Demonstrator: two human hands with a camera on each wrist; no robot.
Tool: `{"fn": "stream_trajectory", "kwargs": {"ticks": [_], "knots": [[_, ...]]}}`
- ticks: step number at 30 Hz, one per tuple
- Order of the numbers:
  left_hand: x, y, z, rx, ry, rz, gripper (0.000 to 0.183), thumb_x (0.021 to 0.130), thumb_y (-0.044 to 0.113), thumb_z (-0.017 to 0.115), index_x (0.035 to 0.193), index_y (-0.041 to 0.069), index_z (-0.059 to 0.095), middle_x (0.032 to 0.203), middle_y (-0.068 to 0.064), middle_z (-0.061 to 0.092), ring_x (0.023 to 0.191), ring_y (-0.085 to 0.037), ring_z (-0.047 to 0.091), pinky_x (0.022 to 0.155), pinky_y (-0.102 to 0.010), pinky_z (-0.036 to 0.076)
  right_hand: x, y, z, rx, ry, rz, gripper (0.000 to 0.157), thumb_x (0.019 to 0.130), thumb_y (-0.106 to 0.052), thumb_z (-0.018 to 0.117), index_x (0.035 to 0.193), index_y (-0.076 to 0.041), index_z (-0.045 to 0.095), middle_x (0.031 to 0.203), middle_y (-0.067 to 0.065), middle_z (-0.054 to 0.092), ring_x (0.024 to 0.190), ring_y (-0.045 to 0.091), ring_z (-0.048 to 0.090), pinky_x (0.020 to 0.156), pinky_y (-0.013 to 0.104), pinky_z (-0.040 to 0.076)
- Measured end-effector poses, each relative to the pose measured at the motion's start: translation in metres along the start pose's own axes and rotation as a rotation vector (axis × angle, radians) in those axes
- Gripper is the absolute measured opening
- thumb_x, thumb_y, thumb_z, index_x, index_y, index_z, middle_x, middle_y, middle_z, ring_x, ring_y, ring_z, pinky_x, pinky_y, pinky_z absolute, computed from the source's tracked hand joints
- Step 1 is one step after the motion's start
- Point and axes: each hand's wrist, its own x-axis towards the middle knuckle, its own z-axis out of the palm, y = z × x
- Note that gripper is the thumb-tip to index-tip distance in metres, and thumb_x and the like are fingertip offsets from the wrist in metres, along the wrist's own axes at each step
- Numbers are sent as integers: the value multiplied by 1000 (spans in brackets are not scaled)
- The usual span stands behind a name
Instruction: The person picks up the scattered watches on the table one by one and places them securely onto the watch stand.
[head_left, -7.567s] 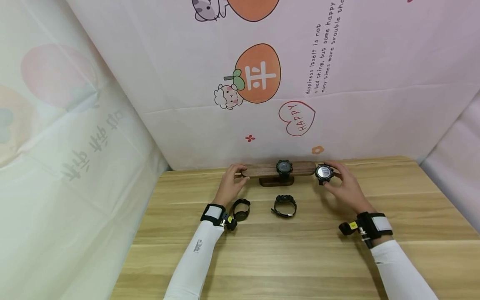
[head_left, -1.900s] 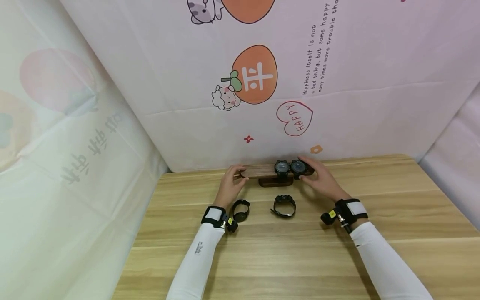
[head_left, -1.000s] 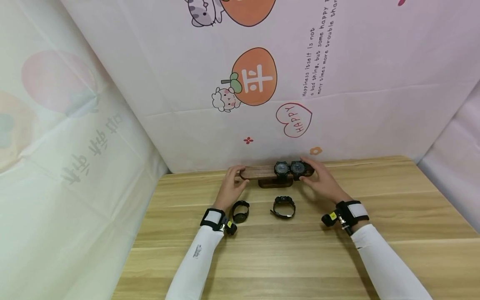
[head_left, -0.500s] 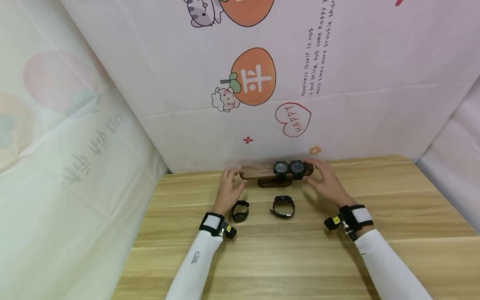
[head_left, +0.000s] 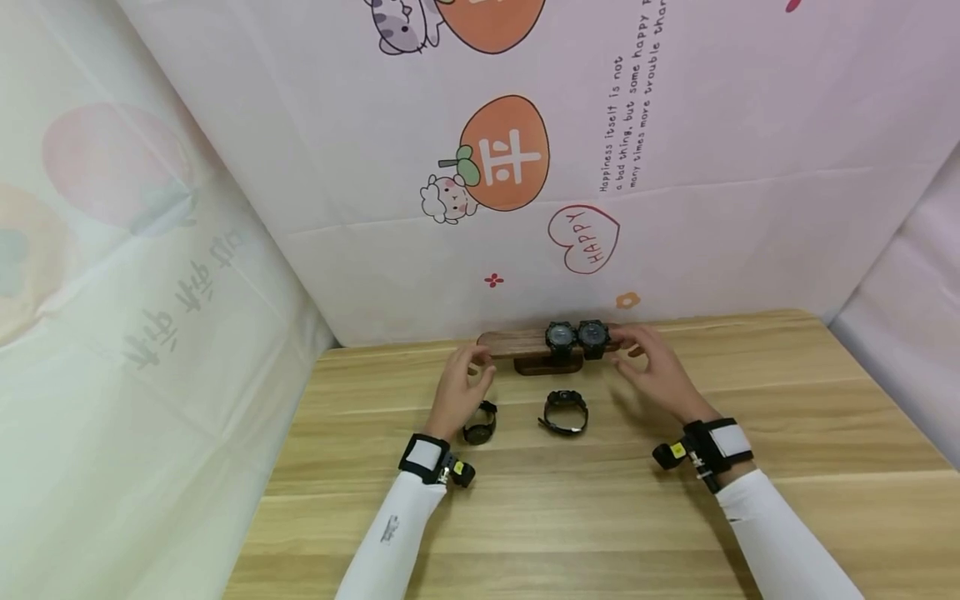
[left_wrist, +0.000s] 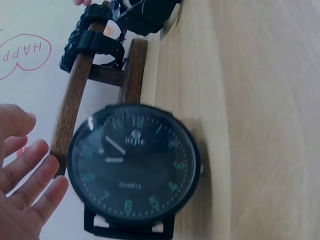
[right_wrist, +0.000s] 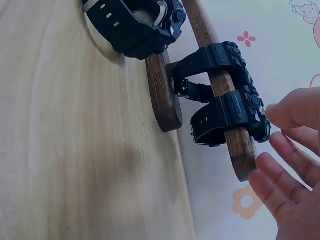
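A dark wooden watch stand [head_left: 513, 343] stands at the back of the table, its raised bar carrying two black watches, the inner watch [head_left: 560, 336] and the outer watch [head_left: 594, 335], strapped side by side right of the middle. My left hand [head_left: 456, 392] is at the bar's left end, fingers loosely bent with nothing between them; in the left wrist view its fingertips [left_wrist: 50, 165] are right at the bar's tip. At the other end, my right hand [head_left: 663, 379] has relaxed fingers beside the outer watch and bar tip, holding nothing.
A round-faced black watch [head_left: 478, 433] lies on the wooden table [head_left: 555, 517] by my left wrist. Another black watch [head_left: 565, 398] with its strap looped stands in front of the stand's base [head_left: 547, 366]. A printed white cloth [head_left: 397, 275] hangs close behind the stand.
Earlier, my right hand held a watch off the bar's right end; it then slid onto the bar beside the other. Now the right hand has let go and drawn right; the left has loosened from the bar's end.
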Motion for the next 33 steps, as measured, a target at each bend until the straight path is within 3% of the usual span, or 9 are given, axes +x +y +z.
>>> {"fn": "stream_trajectory", "kwargs": {"ticks": [6, 14, 22, 33], "knots": [[-5, 7, 4, -34, -32, -15, 37, 95, 16, 61, 130, 5, 55, 107, -1, 60, 96, -10, 56, 79, -34, 55, -5, -6, 2, 16, -49, 43, 39, 85, 3, 69, 122, -2, 59, 113, 13, 60, 96, 28, 56, 76, 50, 53], [-14, 17, 12, -93, -69, -38, 32, 97, 19, 60, 128, 16, 54, 115, -6, 58, 94, -9, 57, 77, -27, 55, -11, -13, 10, 47, -119, 88, 36, 86, 1, 68, 119, -8, 61, 109, 9, 61, 90, 19, 58, 71, 39, 56], [-21, 21, 24, -112, -110, -70, 26, 96, 16, 61, 122, 12, 59, 114, 2, 56, 93, -11, 58, 76, -24, 55, -20, -16, 21, 84, -217, 90, 31, 87, 0, 66, 117, -8, 61, 110, 13, 63, 89, 21, 60, 72, 36, 57], [-23, 26, 35, -103, -160, -81, 24, 97, 18, 60, 118, 7, 62, 112, 2, 56, 94, -8, 57, 79, -19, 54, -29, -22, 33, 142, -246, 108, 26, 91, -7, 66, 116, -3, 61, 112, 11, 62, 91, 23, 60, 76, 40, 57]]}}
